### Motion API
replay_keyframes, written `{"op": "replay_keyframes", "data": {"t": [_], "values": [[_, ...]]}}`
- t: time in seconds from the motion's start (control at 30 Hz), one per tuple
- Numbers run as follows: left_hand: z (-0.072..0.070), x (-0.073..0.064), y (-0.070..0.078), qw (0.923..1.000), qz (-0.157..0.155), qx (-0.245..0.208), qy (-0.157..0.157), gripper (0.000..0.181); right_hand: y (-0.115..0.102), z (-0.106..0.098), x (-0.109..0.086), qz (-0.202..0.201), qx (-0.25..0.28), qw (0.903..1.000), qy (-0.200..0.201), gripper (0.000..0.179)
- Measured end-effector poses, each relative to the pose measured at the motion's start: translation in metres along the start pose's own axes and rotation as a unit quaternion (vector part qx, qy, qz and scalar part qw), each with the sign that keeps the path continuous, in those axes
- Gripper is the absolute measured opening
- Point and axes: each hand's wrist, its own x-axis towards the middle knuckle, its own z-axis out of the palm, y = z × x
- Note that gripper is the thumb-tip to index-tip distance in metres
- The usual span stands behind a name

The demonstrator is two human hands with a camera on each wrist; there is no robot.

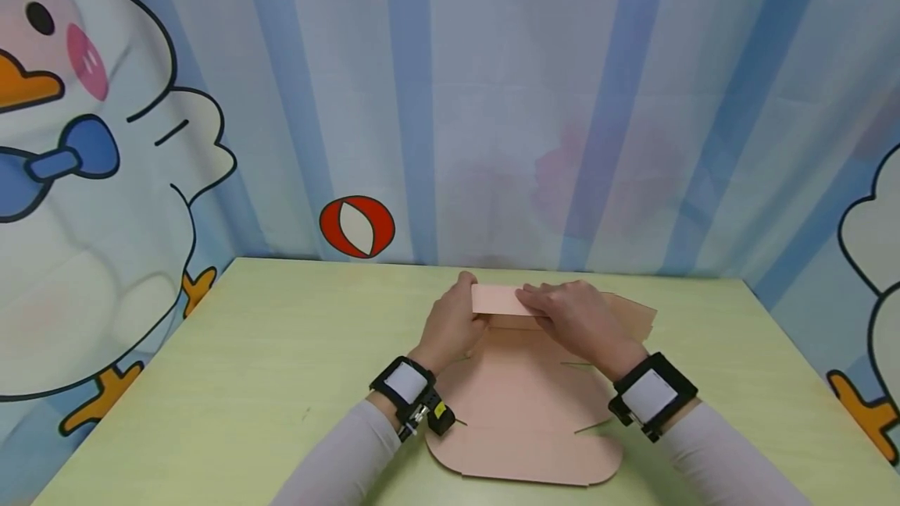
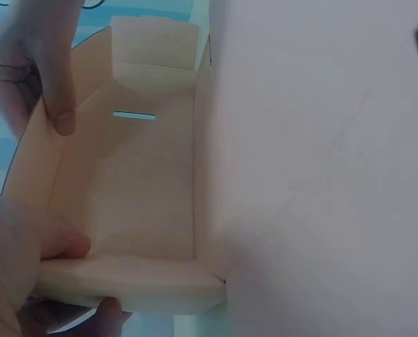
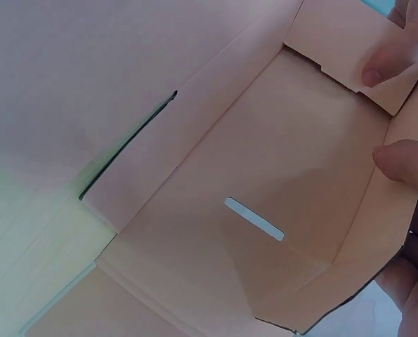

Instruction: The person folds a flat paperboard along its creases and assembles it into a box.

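Note:
A partly folded cardboard box (image 1: 523, 389), plain pinkish-tan, lies on the table with its far end raised. My left hand (image 1: 450, 322) grips the left end of that raised part. In the left wrist view its thumb lies inside the folded end flap (image 2: 135, 277), with fingers underneath. My right hand (image 1: 576, 322) holds the far wall; the right wrist view shows the thumb (image 3: 398, 160) on the inner face and fingers curled behind. Between the hands, the panel with a narrow slot (image 3: 254, 219) faces up toward me. At the right, another flap (image 1: 633, 315) sticks out.
The pale green table (image 1: 281, 381) extends to both sides of the cardboard. Behind it hangs a striped blue curtain (image 1: 492, 100) with cartoon duck prints and a printed red-and-white ball (image 1: 357, 226). Each wrist wears a black strapped device.

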Motion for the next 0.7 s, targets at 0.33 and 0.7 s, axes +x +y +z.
{"op": "replay_keyframes", "data": {"t": [0.33, 0.7], "values": [[0.008, 0.001, -0.003, 0.9991, 0.010, 0.014, 0.039, 0.044, -0.001, -0.001, 0.000, -0.005, -0.007, 1.0000, 0.002, 0.031], [0.011, 0.001, -0.003, 0.9985, 0.014, 0.020, 0.049, 0.039, -0.001, 0.000, 0.000, -0.006, -0.008, 0.9999, 0.002, 0.034]]}}
